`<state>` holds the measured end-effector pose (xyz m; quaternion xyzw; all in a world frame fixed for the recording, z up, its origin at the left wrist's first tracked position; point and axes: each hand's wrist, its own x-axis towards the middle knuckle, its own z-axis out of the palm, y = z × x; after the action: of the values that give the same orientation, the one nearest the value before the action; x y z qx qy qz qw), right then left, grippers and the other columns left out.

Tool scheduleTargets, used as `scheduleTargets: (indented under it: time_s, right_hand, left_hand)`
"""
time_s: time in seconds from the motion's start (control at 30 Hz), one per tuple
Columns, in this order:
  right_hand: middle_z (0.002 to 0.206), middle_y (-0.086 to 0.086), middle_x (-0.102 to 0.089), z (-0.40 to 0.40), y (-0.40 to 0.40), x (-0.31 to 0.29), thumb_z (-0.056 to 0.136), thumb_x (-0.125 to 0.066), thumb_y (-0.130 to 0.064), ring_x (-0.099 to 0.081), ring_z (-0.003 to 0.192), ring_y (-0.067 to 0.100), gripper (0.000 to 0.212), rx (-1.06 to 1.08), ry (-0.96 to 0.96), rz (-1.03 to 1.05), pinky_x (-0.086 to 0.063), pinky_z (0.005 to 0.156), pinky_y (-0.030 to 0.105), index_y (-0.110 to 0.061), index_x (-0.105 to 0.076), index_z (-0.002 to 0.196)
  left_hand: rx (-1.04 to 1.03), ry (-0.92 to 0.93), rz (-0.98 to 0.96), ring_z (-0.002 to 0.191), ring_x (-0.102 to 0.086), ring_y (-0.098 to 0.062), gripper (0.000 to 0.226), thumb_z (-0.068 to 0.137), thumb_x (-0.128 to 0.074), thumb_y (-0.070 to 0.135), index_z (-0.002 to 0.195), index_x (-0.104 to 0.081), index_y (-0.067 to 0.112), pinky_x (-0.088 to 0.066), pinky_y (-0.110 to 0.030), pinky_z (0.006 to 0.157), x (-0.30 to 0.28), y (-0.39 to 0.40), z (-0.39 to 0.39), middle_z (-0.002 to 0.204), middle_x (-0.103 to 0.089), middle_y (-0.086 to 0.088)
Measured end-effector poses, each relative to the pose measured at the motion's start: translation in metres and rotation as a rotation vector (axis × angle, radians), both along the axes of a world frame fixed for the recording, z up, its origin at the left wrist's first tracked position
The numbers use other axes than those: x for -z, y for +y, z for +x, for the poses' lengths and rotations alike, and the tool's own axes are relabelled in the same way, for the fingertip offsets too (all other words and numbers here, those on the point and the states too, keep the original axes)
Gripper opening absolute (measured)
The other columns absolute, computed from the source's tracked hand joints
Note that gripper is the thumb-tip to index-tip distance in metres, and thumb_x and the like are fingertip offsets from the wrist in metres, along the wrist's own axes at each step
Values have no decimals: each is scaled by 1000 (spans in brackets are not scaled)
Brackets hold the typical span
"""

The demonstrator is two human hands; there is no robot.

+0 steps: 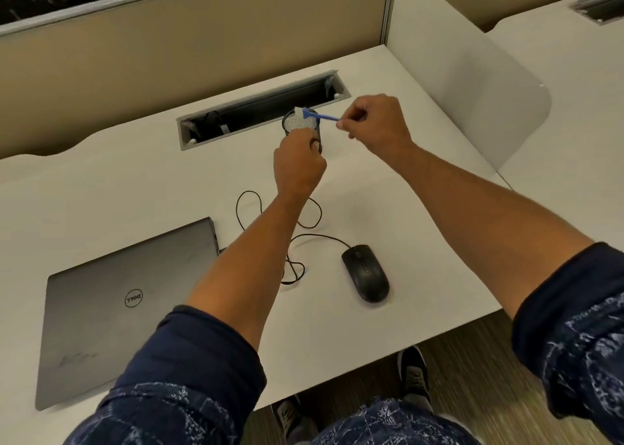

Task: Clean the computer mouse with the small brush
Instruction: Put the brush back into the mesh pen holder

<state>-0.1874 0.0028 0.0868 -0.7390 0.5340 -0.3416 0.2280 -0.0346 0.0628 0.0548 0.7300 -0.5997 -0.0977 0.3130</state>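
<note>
Head view, brush over mesh cup

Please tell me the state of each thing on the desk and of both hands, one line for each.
Small brush: held by the right hand, above the mesh cup.
Mesh cup: upright, gripped by the left hand.
Mouse: flat on the desk, untouched.
Mouse cable: loosely looped.
Laptop: closed.
</note>
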Motion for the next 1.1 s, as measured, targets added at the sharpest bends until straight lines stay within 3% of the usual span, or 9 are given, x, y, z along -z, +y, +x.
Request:
scheduleTargets:
  time_s: [0.1, 0.23, 0.47, 0.6, 0.73, 0.87, 1.1]
  right_hand:
    - [91, 10, -77, 5, -22, -4, 87, -78, -26, -70, 74, 16, 21, 40, 28, -78, -61, 78, 29, -6, -79, 94]
    - [105, 13, -76, 12, -43, -5, 92, -73, -25, -68, 87, 20, 25, 54, 133, -115, -47, 80, 21, -6, -79, 106]
    - [107, 13, -75, 36, -56, -1, 94, -70, -24, -69, 93, 24, 22, -52, 281, -144, -46, 80, 21, -7, -77, 106]
    - [118, 12, -72, 53, -57, 2, 101, -60, -21, -68, 106, 26, 25, -121, 415, -154, -52, 95, 30, -9, -75, 116]
    - [126, 16, -67, 72, -55, 4, 97, -66, -18, -66, 115, 33, 36, -161, 602, -50, -52, 106, 41, -8, -63, 132]
    - [125, 17, -66, 83, -53, 10, 95, -69, -16, -67, 113, 34, 41, -132, 606, 71, -51, 104, 40, -6, -58, 133]
    - [131, 16, -61, 77, -52, 25, 94, -68, -13, -65, 114, 34, 46, -199, 642, 96, -51, 100, 39, -9, -56, 138]
  left_hand:
    - [14, -183, 79, 134, -52, -27, 53, 100, -61, 22, 149, -45, 11, -42, -38, 111, 4, -13, 14, 148, -55, -10]
    - [43, -281, 157, 149, -37, -26, 67, 99, -63, 27, 157, -33, 13, -35, -42, 118, 21, -29, 28, 161, -40, -7]
    - [69, -312, 184, 150, -36, -25, 65, 98, -62, 26, 155, -35, 11, -35, -43, 117, 39, -28, 33, 161, -39, -8]
    - [62, -299, 160, 150, -36, -25, 66, 97, -63, 26, 155, -35, 11, -35, -40, 117, 42, -28, 32, 161, -39, -8]
    - [50, -286, 149, 149, -37, -25, 69, 95, -64, 27, 156, -35, 11, -33, -39, 119, 46, -27, 30, 160, -39, -8]
    - [36, -297, 166, 152, -31, -24, 71, 96, -62, 29, 158, -32, 13, -30, -39, 121, 50, -28, 30, 163, -35, -7]
    - [53, -306, 182, 155, -26, -25, 71, 97, -60, 28, 159, -30, 12, -28, -41, 123, 48, -26, 30, 166, -32, -8]
